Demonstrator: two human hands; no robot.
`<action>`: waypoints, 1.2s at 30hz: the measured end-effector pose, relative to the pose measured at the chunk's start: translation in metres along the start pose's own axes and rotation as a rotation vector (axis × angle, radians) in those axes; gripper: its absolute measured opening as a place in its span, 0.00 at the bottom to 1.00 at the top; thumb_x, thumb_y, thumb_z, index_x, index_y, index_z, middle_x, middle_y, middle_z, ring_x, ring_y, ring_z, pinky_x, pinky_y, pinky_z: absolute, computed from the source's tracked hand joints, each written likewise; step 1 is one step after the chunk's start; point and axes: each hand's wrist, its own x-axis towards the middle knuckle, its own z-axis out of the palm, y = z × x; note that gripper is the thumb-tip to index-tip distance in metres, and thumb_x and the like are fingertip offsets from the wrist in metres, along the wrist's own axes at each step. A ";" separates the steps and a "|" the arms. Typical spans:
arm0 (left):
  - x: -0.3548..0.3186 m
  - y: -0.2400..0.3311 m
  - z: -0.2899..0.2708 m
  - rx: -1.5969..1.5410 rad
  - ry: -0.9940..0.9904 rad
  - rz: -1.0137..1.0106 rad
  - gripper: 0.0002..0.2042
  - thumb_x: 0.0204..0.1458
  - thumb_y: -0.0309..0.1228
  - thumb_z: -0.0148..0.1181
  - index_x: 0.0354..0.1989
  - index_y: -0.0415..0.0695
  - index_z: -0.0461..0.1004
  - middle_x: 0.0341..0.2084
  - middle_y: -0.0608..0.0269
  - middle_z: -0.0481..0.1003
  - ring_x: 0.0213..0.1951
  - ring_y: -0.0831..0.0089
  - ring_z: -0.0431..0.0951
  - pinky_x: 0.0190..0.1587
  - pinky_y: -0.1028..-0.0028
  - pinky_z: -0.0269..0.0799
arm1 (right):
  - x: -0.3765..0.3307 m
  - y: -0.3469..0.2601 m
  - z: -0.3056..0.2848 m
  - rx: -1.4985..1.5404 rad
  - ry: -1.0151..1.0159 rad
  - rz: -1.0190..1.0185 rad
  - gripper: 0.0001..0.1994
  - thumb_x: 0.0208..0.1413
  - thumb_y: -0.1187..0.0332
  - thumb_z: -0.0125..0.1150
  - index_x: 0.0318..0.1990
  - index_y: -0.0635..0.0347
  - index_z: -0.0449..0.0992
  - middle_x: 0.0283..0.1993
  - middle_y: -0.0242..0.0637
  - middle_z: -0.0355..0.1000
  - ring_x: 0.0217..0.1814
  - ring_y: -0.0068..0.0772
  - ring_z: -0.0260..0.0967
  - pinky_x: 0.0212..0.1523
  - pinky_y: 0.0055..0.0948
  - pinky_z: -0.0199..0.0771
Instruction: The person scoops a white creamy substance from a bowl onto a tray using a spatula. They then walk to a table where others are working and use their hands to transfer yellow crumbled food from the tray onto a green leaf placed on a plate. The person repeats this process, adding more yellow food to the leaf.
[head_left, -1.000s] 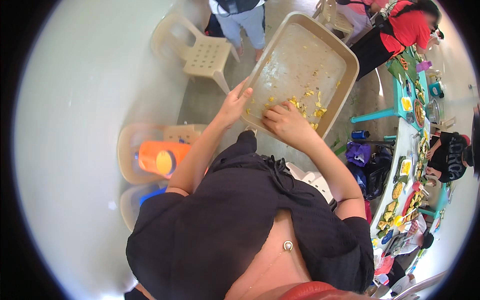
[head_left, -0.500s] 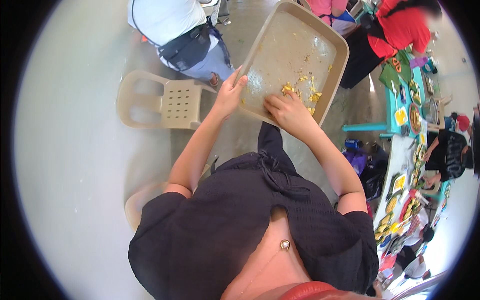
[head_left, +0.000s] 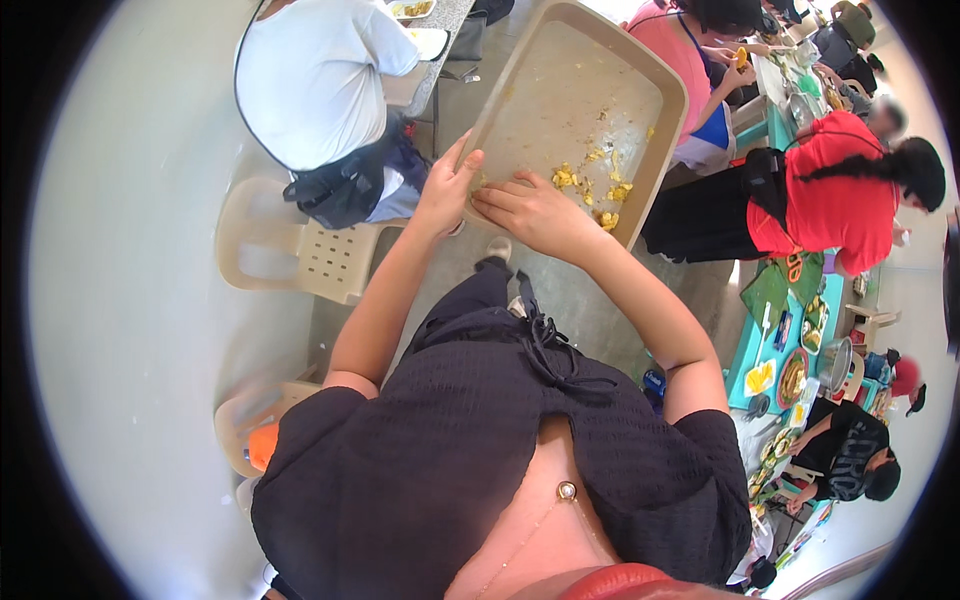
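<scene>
A deep beige tray (head_left: 560, 95) is tilted up in front of my body. My left hand (head_left: 447, 195) is closed around its left rim, with the thumb on the inner side. My right hand (head_left: 540, 215) reaches over the near edge into the near left corner, its fingers stretched out against the tray. Yellow food scraps (head_left: 566, 177) lie to the right of that hand, several more along the near right side. Small brown bits dot the tray's bottom. What lies under my right fingertips is hidden.
Left stands a beige plastic chair (head_left: 335, 255), beside a person in a white shirt (head_left: 315, 85). People in pink (head_left: 662, 75) and red (head_left: 835, 190) are at the right. Turquoise tables (head_left: 742, 350) with dishes run along the right. Another chair (head_left: 245, 425) is behind my left arm.
My right hand has moved left inside the tray, away from the yellow scraps, to the corner near my left hand. The surroundings have shifted in view; my left hand still grips the rim.
</scene>
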 end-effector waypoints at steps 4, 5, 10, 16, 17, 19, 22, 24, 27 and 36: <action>0.061 -0.003 -0.007 -0.072 0.006 -0.057 0.26 0.55 0.40 0.49 0.57 0.36 0.57 0.49 0.58 0.65 0.49 0.75 0.64 0.51 0.77 0.58 | 0.000 0.066 -0.019 0.031 -0.262 0.019 0.12 0.44 0.71 0.51 0.38 0.55 0.74 0.42 0.28 0.68 0.49 0.24 0.63 0.51 0.30 0.60; 0.077 -0.005 -0.011 -0.062 0.019 -0.056 0.26 0.55 0.40 0.49 0.57 0.36 0.57 0.50 0.58 0.65 0.49 0.75 0.64 0.51 0.77 0.58 | 0.001 0.082 -0.028 0.023 -0.318 0.053 0.12 0.42 0.71 0.52 0.37 0.55 0.74 0.42 0.28 0.68 0.49 0.24 0.63 0.51 0.30 0.59; 0.153 -0.003 -0.024 0.007 0.054 -0.035 0.26 0.55 0.39 0.48 0.57 0.34 0.56 0.51 0.56 0.64 0.52 0.74 0.62 0.53 0.77 0.56 | 0.020 0.178 -0.027 -0.019 -0.049 0.311 0.12 0.44 0.71 0.50 0.37 0.58 0.74 0.40 0.31 0.67 0.47 0.29 0.65 0.50 0.32 0.61; 0.229 -0.002 -0.031 0.016 0.119 -0.017 0.25 0.56 0.39 0.48 0.57 0.35 0.57 0.51 0.57 0.64 0.50 0.73 0.63 0.52 0.76 0.57 | 0.042 0.233 0.019 -0.158 -0.053 0.422 0.18 0.44 0.72 0.49 0.47 0.58 0.67 0.45 0.34 0.65 0.46 0.30 0.65 0.50 0.34 0.60; 0.240 -0.005 -0.034 0.016 0.147 -0.009 0.25 0.56 0.39 0.48 0.57 0.36 0.57 0.51 0.57 0.64 0.49 0.73 0.63 0.51 0.76 0.58 | 0.047 0.238 0.021 -0.164 -0.060 0.402 0.18 0.44 0.72 0.49 0.46 0.59 0.68 0.44 0.33 0.65 0.45 0.30 0.65 0.50 0.34 0.60; 0.261 -0.008 -0.039 -0.010 0.188 -0.020 0.24 0.56 0.39 0.48 0.57 0.36 0.57 0.50 0.58 0.65 0.49 0.74 0.64 0.50 0.76 0.59 | 0.055 0.255 0.016 -0.049 -0.092 0.409 0.15 0.43 0.73 0.50 0.42 0.57 0.71 0.41 0.31 0.67 0.44 0.28 0.66 0.49 0.32 0.60; 0.283 -0.007 -0.039 -0.076 0.229 -0.043 0.24 0.56 0.39 0.47 0.56 0.36 0.57 0.48 0.59 0.65 0.48 0.75 0.64 0.48 0.77 0.61 | 0.066 0.297 0.003 0.003 -0.083 0.426 0.13 0.42 0.74 0.51 0.38 0.55 0.72 0.41 0.33 0.68 0.45 0.30 0.66 0.49 0.33 0.61; 0.303 -0.008 -0.040 -0.094 0.260 -0.002 0.24 0.56 0.39 0.47 0.56 0.36 0.57 0.48 0.59 0.65 0.47 0.75 0.65 0.48 0.77 0.62 | 0.079 0.339 0.010 -0.075 -0.029 0.523 0.14 0.43 0.74 0.50 0.40 0.56 0.71 0.43 0.36 0.67 0.46 0.33 0.66 0.50 0.34 0.61; 0.335 0.003 -0.035 -0.069 0.304 -0.018 0.24 0.56 0.39 0.48 0.56 0.36 0.58 0.48 0.58 0.65 0.47 0.75 0.65 0.48 0.77 0.62 | 0.098 0.401 0.032 -0.199 0.042 0.565 0.17 0.45 0.74 0.48 0.46 0.61 0.67 0.47 0.42 0.65 0.48 0.37 0.65 0.50 0.37 0.61; 0.450 0.006 -0.033 -0.036 0.440 0.044 0.24 0.55 0.40 0.48 0.55 0.34 0.59 0.49 0.55 0.65 0.48 0.72 0.65 0.50 0.75 0.61 | 0.131 0.491 0.044 -0.078 -0.142 0.577 0.06 0.44 0.74 0.49 0.29 0.58 0.72 0.30 0.35 0.68 0.38 0.34 0.69 0.45 0.35 0.64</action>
